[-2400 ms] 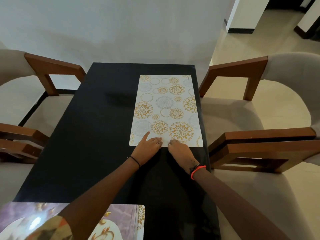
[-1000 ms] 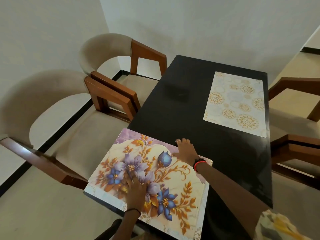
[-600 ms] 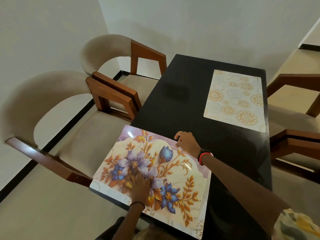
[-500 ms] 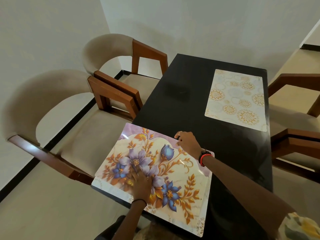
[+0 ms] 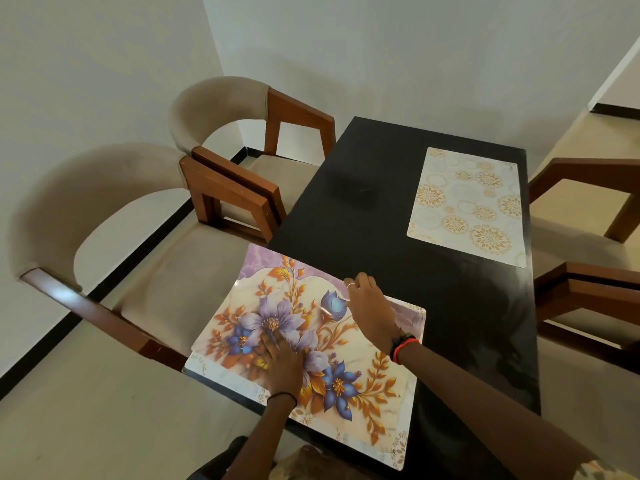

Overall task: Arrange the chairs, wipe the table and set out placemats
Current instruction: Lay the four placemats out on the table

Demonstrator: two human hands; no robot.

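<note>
A floral placemat with purple and blue flowers lies at the near left corner of the black table. It sits slightly askew on another mat, whose pale edge shows at its near left. My left hand presses flat on the flowers with its fingers spread. My right hand curls over the floral placemat's far edge and grips it. A white placemat with gold medallions lies flat at the table's far right.
Two beige cushioned chairs with wooden arms, one far and one near, stand along the table's left side. Wooden arms of two more chairs border the right side. White walls close the far side.
Both hands left the gold-patterned placemat and went to the floral one. In the last second the top floral placemat has slid slightly away from me, baring the lower mat's edge.
</note>
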